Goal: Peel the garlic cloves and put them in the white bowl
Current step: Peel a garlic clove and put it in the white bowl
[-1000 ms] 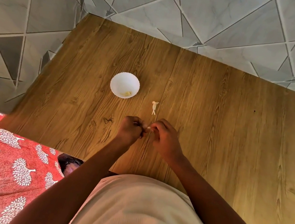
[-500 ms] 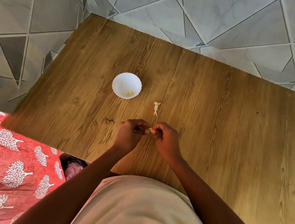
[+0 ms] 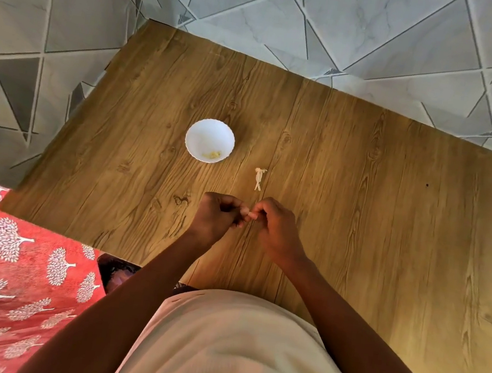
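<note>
A small pale garlic clove (image 3: 247, 213) sits between my two hands, just above the wooden table (image 3: 359, 199). My left hand (image 3: 215, 215) pinches it from the left with curled fingers. My right hand (image 3: 274, 224) pinches it from the right; most of the clove is hidden by fingertips. The white bowl (image 3: 210, 140) stands farther out to the left and holds a little yellowish peeled garlic (image 3: 212, 154). A scrap of dry garlic skin (image 3: 259, 178) lies on the table just beyond my hands.
The table's left edge borders a grey tiled floor (image 3: 59, 11). A red cloth with white tree prints (image 3: 13, 282) lies at the near left. My light shirt (image 3: 221, 337) fills the bottom middle.
Both hands stay together on the clove with only small finger movement. The view has shifted slightly; the bowl and the skin scrap have not moved on the table.
</note>
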`<state>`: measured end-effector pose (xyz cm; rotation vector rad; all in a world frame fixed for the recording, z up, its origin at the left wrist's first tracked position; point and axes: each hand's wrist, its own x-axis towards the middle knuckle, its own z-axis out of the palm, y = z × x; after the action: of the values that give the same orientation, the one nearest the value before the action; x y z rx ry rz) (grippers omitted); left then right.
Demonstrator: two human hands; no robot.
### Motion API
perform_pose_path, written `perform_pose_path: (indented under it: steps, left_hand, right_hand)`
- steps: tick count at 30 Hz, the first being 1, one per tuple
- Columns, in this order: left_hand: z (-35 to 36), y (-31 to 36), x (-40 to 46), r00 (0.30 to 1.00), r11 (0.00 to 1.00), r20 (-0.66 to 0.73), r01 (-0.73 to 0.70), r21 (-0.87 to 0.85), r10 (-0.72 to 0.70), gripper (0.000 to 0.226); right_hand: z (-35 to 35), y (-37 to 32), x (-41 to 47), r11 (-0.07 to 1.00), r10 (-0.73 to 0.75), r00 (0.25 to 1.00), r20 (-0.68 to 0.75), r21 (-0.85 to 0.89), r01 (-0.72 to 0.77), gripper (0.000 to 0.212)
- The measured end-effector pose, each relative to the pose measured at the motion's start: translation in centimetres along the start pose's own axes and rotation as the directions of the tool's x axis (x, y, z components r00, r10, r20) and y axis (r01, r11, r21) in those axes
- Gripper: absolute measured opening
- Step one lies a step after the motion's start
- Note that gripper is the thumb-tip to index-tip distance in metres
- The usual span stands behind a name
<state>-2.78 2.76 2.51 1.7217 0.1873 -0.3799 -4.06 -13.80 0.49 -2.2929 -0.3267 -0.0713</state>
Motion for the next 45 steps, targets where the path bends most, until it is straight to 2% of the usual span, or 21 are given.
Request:
perform_pose_path:
  steps: [2,3,5,6,7,8,10,13,15,18,20,22,25,26,28,30,34,36,41,43,45]
  left_hand:
    - [0.0,0.1,-0.1,0.999,0.999,-0.015,-0.039,-0.017,0.038,0.007]
    - [0.0,0.2,-0.1,0.998,0.998,-0.021,-0.061,-0.018,0.060,0.008]
    - [0.0,0.3,0.1,0.994,0.994,-0.025,-0.111,0.003,0.111,0.010]
    - [0.0,0.3,0.1,0.991,0.991,-0.025,-0.132,0.023,0.133,0.011]
    - [-0.1,0.3,0.2,0.989,0.989,-0.028,-0.143,0.041,0.144,0.012]
    - [-0.2,0.3,0.4,0.989,0.988,-0.035,-0.141,0.056,0.143,0.013]
    - [-0.3,0.3,0.6,0.993,0.992,-0.039,-0.104,0.077,0.107,0.013]
    - [-0.2,0.2,0.8,1.000,0.996,-0.016,0.018,0.082,-0.016,0.010]
    - [-0.1,0.2,0.9,0.995,0.994,-0.002,0.102,0.051,-0.102,0.009]
    - [-0.3,0.5,1.2,0.966,0.963,0.061,0.256,-0.087,-0.252,0.009]
    - [-0.6,0.7,1.4,0.933,0.921,0.145,0.350,-0.173,-0.328,0.010]
    - [-0.9,0.7,1.5,0.909,0.884,0.224,0.400,-0.240,-0.350,0.009]
    - [-1.3,0.2,1.5,0.904,0.844,0.299,0.404,-0.354,-0.307,0.013]
    - [-1.3,0.0,1.5,0.915,0.848,0.302,0.372,-0.377,-0.267,0.016]
    - [-1.3,-0.3,1.3,0.942,0.884,0.286,0.278,-0.375,-0.174,0.017]
    - [-1.1,-0.5,1.2,0.968,0.945,0.241,0.144,-0.295,-0.072,0.012]
    - [-1.0,-0.7,1.4,0.978,0.987,0.152,-0.133,-0.094,0.146,0.011]
    - [-1.0,-1.0,1.6,0.959,0.969,0.143,-0.248,0.004,0.245,0.015]
    - [-0.6,-1.7,1.7,0.910,0.875,0.120,-0.414,0.251,0.396,0.025]
    - [-0.6,-2.1,1.7,0.896,0.839,0.078,-0.438,0.323,0.438,0.027]
    - [-1.1,-2.7,1.9,0.899,0.843,0.022,-0.419,0.336,0.438,0.025]
  right_hand:
    - [0.1,-0.6,0.3,0.924,0.256,0.966,0.030,0.285,-0.254,0.010]
    - [0.1,-0.9,0.5,0.802,0.381,0.919,0.100,0.458,-0.383,0.011]
    - [-0.3,-1.5,0.8,0.452,0.529,0.798,0.289,0.700,-0.553,0.014]
    - [-0.6,-1.7,0.9,0.309,0.553,0.746,0.370,0.741,-0.596,0.015]
    - [-0.8,-1.9,0.9,0.247,0.554,0.721,0.416,0.745,-0.620,0.015]
    - [-1.0,-1.9,0.9,0.279,0.545,0.728,0.415,0.729,-0.625,0.014]
    - [-1.1,-1.8,0.8,0.535,0.503,0.809,0.304,0.626,-0.568,0.012]
    - [-1.5,-1.0,0.7,0.944,0.246,0.963,0.107,0.201,-0.263,0.010]
    - [-1.7,-0.6,0.8,0.988,-0.046,0.990,0.131,-0.141,0.065,0.014]
    - [-1.8,-0.8,0.9,0.861,-0.278,0.944,0.177,-0.391,0.327,0.015]
    - [-1.9,-0.8,0.9,0.865,-0.308,0.940,0.149,-0.367,0.342,0.015]
    - [-1.7,-0.5,0.9,0.933,-0.249,0.963,0.099,-0.241,0.266,0.018]
    - [-1.2,-0.5,0.9,0.990,0.008,0.999,0.041,0.140,-0.013,0.019]
    - [-1.0,-0.8,1.0,0.937,0.141,0.988,0.063,0.315,-0.153,0.018]
    - [-0.8,-1.4,1.0,0.725,0.346,0.926,0.149,0.585,-0.365,0.019]
    - [-0.9,-1.8,1.0,0.516,0.459,0.854,0.246,0.708,-0.482,0.024]
    - [-1.1,-2.4,1.4,0.065,0.604,0.602,0.523,0.720,-0.690,0.027]
    - [-0.9,-2.5,1.5,-0.086,0.617,0.494,0.613,0.676,-0.732,0.027]
    - [-0.5,-2.0,1.7,-0.224,0.631,0.363,0.686,0.609,-0.761,0.024]
    - [-0.6,-1.6,1.8,-0.297,0.631,0.313,0.710,0.594,-0.748,0.025]
    - [-0.6,-1.2,1.7,-0.300,0.648,0.288,0.705,0.584,-0.754,0.024]
